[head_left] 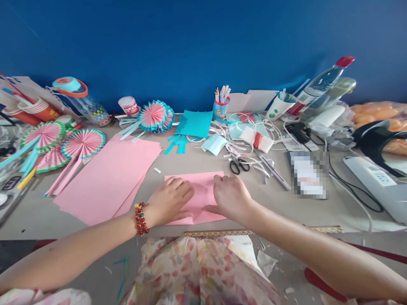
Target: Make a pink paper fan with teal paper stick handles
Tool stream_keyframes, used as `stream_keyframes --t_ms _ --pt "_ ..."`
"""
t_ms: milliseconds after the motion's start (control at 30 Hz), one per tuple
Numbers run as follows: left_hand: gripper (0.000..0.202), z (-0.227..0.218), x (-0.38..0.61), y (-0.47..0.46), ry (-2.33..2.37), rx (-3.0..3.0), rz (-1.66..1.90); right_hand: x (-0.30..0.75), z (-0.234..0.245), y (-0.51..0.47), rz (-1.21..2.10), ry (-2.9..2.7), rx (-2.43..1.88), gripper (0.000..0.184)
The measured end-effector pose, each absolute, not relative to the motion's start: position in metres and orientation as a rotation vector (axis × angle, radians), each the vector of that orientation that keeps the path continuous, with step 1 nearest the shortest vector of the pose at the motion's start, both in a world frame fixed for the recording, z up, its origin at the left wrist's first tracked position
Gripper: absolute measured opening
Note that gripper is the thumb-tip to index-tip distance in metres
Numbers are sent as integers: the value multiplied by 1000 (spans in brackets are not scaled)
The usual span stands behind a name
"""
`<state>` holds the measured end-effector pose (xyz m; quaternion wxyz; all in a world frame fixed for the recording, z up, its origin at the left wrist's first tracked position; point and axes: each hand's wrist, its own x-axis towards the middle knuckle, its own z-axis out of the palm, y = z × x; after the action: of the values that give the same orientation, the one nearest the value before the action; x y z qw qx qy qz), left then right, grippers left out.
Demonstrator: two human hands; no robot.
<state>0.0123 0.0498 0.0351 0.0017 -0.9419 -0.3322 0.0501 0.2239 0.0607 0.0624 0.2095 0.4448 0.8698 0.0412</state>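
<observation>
A pink sheet of paper (203, 186) lies on the table in front of me, with a crease or raised fold near its lower edge. My left hand (171, 199), a beaded bracelet at its wrist, has curled fingers on the sheet's left part and its thumb at the lower edge. Over the right part, my right hand (233, 197) bends its fingers on the paper, thumb pointing inward. Both hands grip the sheet. Black-handled scissors (239, 165) lie just beyond my right hand. To the left rests a stack of larger pink sheets (108, 178).
Pleated paper fans (83, 144) lie at the left. Teal paper (194, 123), white cord (273, 129) and a utility knife (274, 170) are further back. A phone (308, 174) and a power strip (377, 182) sit at right. A tilted bottle (321, 87) stands near the blue wall.
</observation>
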Motion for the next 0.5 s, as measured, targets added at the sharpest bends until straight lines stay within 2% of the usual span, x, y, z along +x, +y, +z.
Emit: stream_keyframes --t_ms 100,167,400,500 --pt "39 26 8 51 -670 -3147 32 224 63 61 101 2425 1227 67" --pt "41 20 4 52 -561 -3227 -5 224 64 61 89 2421 1229 67" --pt "56 10 -5 54 -539 -3345 21 231 59 59 65 2464 1286 77" --pt "57 12 -4 53 -581 -3363 68 244 53 54 83 2542 1358 76"
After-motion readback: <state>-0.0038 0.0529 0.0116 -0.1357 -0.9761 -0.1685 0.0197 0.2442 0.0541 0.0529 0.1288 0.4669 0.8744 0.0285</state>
